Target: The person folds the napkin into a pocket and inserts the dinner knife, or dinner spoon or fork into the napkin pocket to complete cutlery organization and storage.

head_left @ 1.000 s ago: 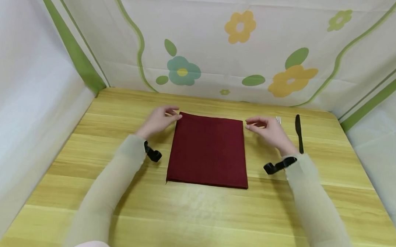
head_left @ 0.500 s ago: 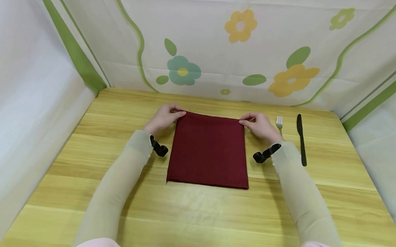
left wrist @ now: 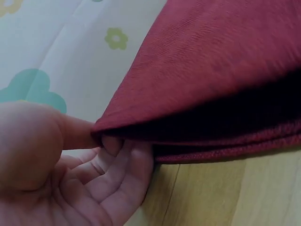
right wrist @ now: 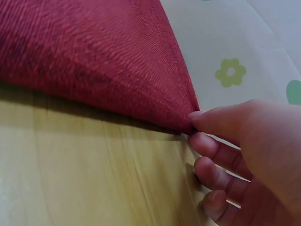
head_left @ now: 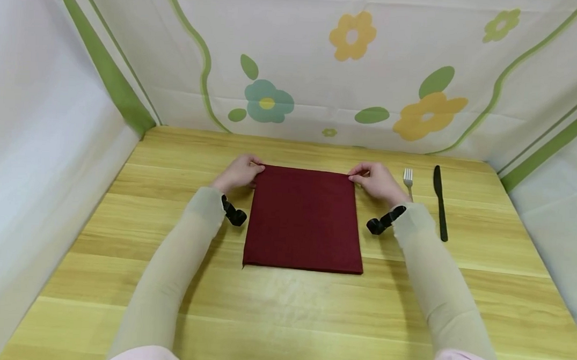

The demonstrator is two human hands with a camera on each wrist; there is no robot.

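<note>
A dark red cloth napkin (head_left: 306,221), folded into a square, lies on the wooden table in the head view. My left hand (head_left: 240,172) pinches its far left corner between thumb and fingers. The left wrist view shows that corner of the napkin (left wrist: 211,70) lifted, with a dark gap between its layers and fingertips inside the fold. At the far right corner my right hand (head_left: 377,181) pinches the cloth with thumb and index finger. Its other fingers (right wrist: 211,174) curl loosely below, beside the napkin edge in the right wrist view.
To the right of the right hand lie a fork (head_left: 408,177), its handle partly hidden by the wrist, and a black knife (head_left: 440,203). A white curtain with printed flowers (head_left: 353,36) stands behind the wooden table (head_left: 282,319) and along its sides.
Both hands have come inward from beside the napkin and now pinch its far corners. The far left corner has shifted slightly left over the last half second. More of the fork shows.
</note>
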